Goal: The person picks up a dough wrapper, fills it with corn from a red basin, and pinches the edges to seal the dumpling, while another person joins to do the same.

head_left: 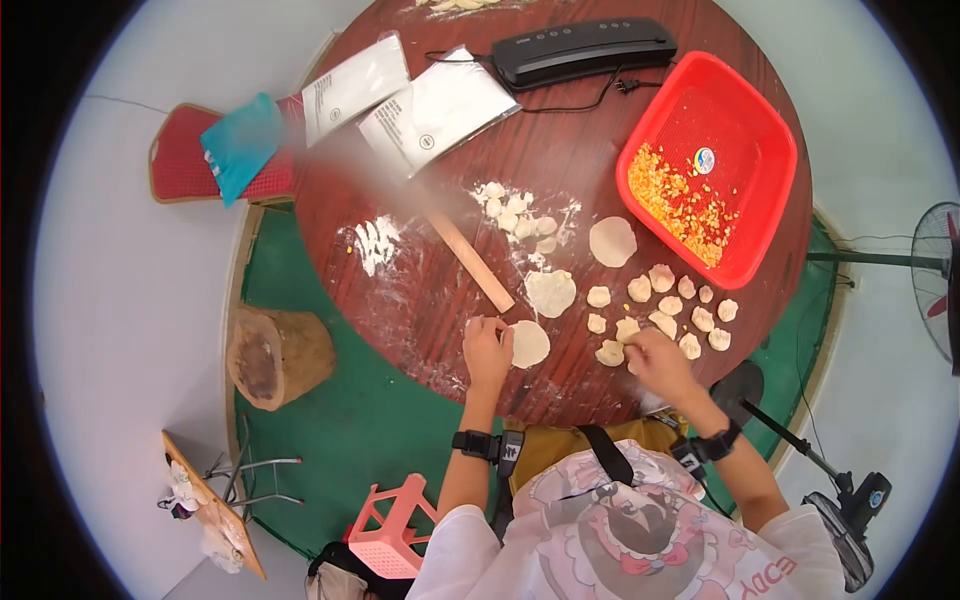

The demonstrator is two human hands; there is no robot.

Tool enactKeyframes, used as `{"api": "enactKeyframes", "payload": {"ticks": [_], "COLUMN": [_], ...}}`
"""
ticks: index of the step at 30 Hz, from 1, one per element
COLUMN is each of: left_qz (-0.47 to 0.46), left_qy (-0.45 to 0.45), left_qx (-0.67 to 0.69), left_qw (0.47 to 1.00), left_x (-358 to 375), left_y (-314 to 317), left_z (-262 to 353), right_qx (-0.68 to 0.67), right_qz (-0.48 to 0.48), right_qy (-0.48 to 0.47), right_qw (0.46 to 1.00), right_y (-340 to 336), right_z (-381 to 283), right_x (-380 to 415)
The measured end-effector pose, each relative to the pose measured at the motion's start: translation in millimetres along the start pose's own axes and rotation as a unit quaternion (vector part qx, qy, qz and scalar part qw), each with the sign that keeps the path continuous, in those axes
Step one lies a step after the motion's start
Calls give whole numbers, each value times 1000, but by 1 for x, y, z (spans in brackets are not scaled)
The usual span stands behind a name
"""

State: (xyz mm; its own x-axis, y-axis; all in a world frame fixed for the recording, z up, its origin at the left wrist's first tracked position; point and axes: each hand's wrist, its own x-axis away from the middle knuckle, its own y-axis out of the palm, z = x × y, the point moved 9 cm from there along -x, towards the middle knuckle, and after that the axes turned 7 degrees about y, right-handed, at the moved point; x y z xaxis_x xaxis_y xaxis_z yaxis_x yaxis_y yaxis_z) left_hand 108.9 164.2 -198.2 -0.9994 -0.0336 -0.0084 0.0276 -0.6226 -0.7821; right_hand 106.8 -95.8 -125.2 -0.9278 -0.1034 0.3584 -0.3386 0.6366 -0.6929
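My left hand is at the table's near edge, its fingers curled onto the left rim of a flat round dough wrapper. A second wrapper lies just beyond, and a third wrapper farther back. On the right, my right hand is closed, its fingertips pinching at a pale dumpling; the exact contact is partly hidden by the fingers. Several folded dumplings sit around that hand. A wooden rolling pin lies diagonally beyond my left hand, its far end blurred.
Floured dough pieces lie mid-table, with loose flour to the left. A red basket holds chopped yellow-orange filling. Behind are a black corded appliance and white packets. A pink stool and log stand below.
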Motion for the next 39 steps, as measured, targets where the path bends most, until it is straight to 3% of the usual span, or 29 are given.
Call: {"api": "enactKeyframes", "payload": {"ticks": [1, 2, 5, 7, 11, 14, 17, 20, 24, 26, 27, 29, 30, 32, 33, 35, 36, 38, 39], "left_qz": [38, 38, 37, 27, 44, 76, 83, 95, 85, 54, 51, 31, 27, 14, 9, -6, -12, -66, -72], "left_qy": [74, 72, 13, -54, -107, -178, -330, -348, -326, -325, -320, -314, -310, -310, -305, -291, -286, -225, -220], "left_qx": [-39, -35, 28, 120, 208, 294, 450, 477, 495, 521, 522, 529, 529, 534, 535, 582, 583, 630, 631], "left_qw": [996, 996, 999, 991, 971, 936, 825, 801, 801, 787, 789, 788, 789, 786, 788, 759, 760, 740, 741], "left_x": [1, 2, 9, 19, 40, 50, 64, 61, 55, 51, 49, 45, 43, 39, 37, 29, 25, 8, 3], "left_y": [-6, -7, -14, -14, -21, -34, -29, -36, -36, -29, -29, -26, -25, -20, -19, -14, -13, -15, -12], "left_z": [10, 10, 3, -10, -34, -55, -79, -85, -85, -79, -77, -70, -68, -65, -63, -54, -49, -17, -10], "right_qx": [3, 29, 59, 121, 229, 239, 194, 165, 124, -19, -19, -173, -174, -146, -148, -123, -80, 8, 9], "right_qz": [-17, -37, -27, 2, 44, 28, 36, 51, 20, 2, 8, -6, -1, -113, -106, -113, -80, -34, -27], "right_qy": [-29, -71, -136, -139, -134, -126, -80, -97, -77, -7, -7, 95, 96, 139, 140, 94, -28, -129, -127], "right_qw": [999, 996, 989, 983, 963, 962, 977, 980, 989, 1000, 1000, 980, 980, 973, 973, 981, 993, 991, 992], "right_y": [23, 41, 97, 120, 141, 148, 146, 140, 135, 137, 138, 136, 133, 139, 133, 117, 102, 78, 68], "right_z": [-14, -34, -66, -79, -89, -88, -79, -84, -81, -62, -58, -40, -39, -41, -46, -73, -96, -124, -129], "right_x": [-3, -8, -23, -36, -48, -48, -54, -53, -48, -51, -50, -49, -49, -46, -44, -34, -28, -12, -7]}}
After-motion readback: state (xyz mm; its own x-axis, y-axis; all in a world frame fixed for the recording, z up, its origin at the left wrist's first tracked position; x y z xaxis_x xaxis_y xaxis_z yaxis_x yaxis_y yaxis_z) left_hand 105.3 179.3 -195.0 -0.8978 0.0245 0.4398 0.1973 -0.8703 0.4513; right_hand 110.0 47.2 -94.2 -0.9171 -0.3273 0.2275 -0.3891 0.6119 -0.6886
